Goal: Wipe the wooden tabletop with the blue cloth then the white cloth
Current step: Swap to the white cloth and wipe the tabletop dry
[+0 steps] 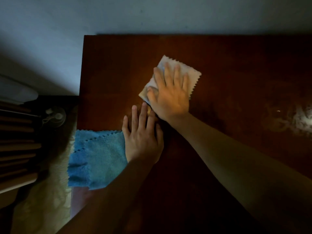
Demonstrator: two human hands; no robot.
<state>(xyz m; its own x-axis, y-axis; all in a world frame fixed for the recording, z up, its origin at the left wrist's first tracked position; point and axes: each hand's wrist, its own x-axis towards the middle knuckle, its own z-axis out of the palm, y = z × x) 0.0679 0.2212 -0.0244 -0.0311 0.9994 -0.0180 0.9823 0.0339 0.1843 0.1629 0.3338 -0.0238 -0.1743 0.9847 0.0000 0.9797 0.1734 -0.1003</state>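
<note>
Now R hand (170, 97) flat on white cloth (192, 76).

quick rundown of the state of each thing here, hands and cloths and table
right hand: flat, fingers straight, pressing on the white cloth
white cloth: folded, lying on the tabletop under the right hand
left hand: flat on the tabletop, fingers spread, holding nothing
blue cloth: set aside, loosely folded, draped over the table's left edge beside the left hand
wooden tabletop: dark, glossy, with a pale patch of glare at the right
</note>
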